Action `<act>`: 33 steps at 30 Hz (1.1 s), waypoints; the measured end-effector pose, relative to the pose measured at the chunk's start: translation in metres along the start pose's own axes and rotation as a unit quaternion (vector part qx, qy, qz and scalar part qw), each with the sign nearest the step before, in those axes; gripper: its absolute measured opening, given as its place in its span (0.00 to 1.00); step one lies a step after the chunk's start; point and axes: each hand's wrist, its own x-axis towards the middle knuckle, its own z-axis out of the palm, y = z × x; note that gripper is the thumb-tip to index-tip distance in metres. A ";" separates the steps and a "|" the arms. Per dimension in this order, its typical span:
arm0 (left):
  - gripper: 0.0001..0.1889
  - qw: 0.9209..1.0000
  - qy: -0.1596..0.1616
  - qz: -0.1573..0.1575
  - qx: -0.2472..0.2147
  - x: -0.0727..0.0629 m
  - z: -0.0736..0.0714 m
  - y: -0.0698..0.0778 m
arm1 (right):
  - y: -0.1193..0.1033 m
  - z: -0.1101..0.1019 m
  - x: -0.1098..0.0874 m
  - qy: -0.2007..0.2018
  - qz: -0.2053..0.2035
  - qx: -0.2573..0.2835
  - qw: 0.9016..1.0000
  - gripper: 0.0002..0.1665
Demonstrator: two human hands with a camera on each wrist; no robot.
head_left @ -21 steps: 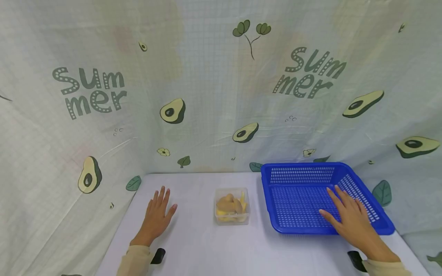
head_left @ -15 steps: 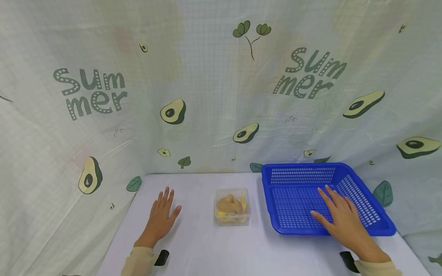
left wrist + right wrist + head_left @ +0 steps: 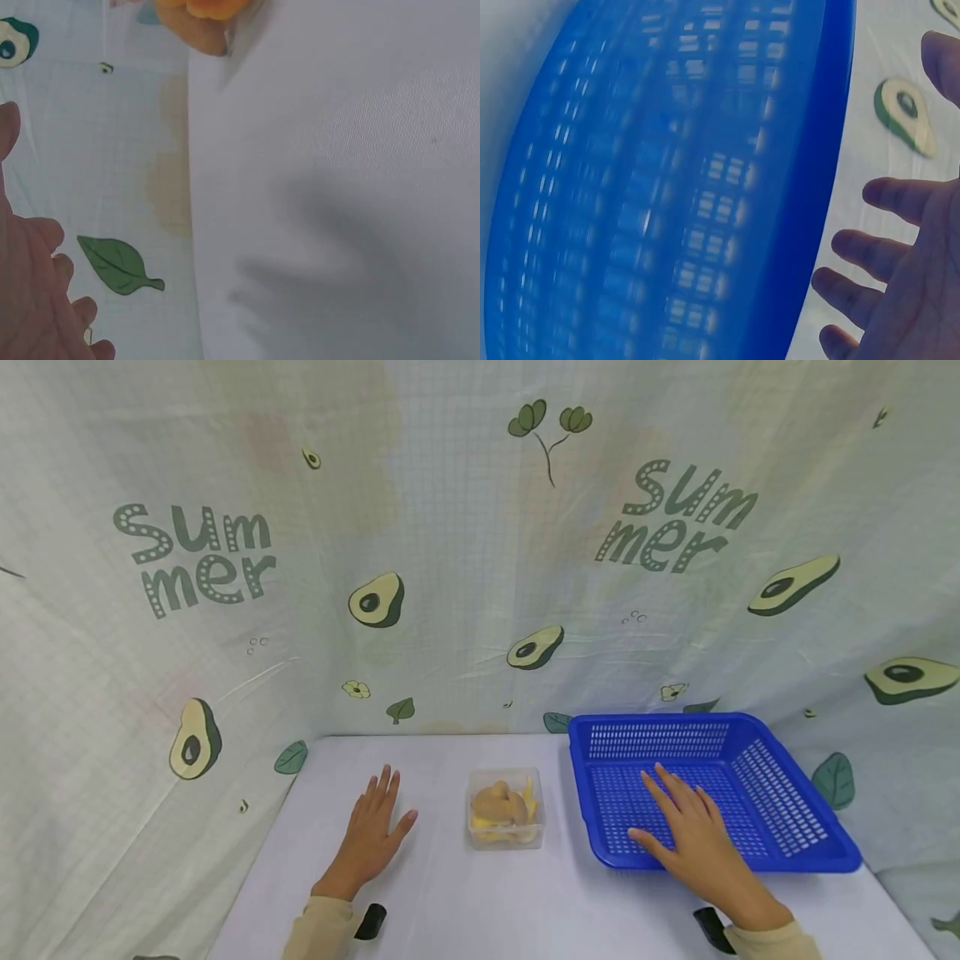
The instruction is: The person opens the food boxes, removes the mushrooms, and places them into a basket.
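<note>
My left hand (image 3: 367, 841) hovers above the white table left of a clear plastic box, fingers straight and holding nothing. The box (image 3: 506, 810) has brown and yellow pieces (image 3: 498, 806) inside, too small to name. Over the near left part of a blue mesh basket (image 3: 600, 852) is my right hand (image 3: 693, 845), its fingers spread and nothing in it. In the left wrist view, my left palm (image 3: 34, 292) shows at the left edge, with an orange and brown piece (image 3: 202, 22) at the top. The right wrist view has my fingers (image 3: 889, 259) beside the basket wall (image 3: 667, 187).
The white table (image 3: 450, 902) ends at a hanging cloth (image 3: 450, 527) printed with avocados, leaves and lettering. This cloth rises behind the table and along both sides. The basket stands at the table's back right, near the cloth.
Both hands have moved inward toward the box: my left hand rightward, and my right hand leftward across the basket. The box and basket stay where they were.
</note>
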 end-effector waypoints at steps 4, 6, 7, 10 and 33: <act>0.43 1.000 -0.006 0.010 0.002 0.001 0.005 0.010 | -0.015 0.005 0.004 0.004 -0.012 0.005 1.000 0.50; 0.43 1.000 -0.014 0.013 0.000 0.001 0.009 0.014 | -0.023 0.009 0.007 0.014 -0.025 0.004 1.000 0.50; 0.43 1.000 -0.016 0.016 -0.003 0.002 0.010 0.016 | -0.027 0.011 0.008 0.019 -0.032 0.004 0.999 0.50; 0.43 0.999 -0.025 0.027 -0.007 0.003 0.016 0.020 | -0.038 0.018 0.011 0.035 -0.055 0.003 0.998 0.50; 0.48 0.993 -0.046 0.040 -0.097 -0.003 0.059 0.046 | -0.111 0.063 0.031 0.099 -0.163 0.047 0.981 0.46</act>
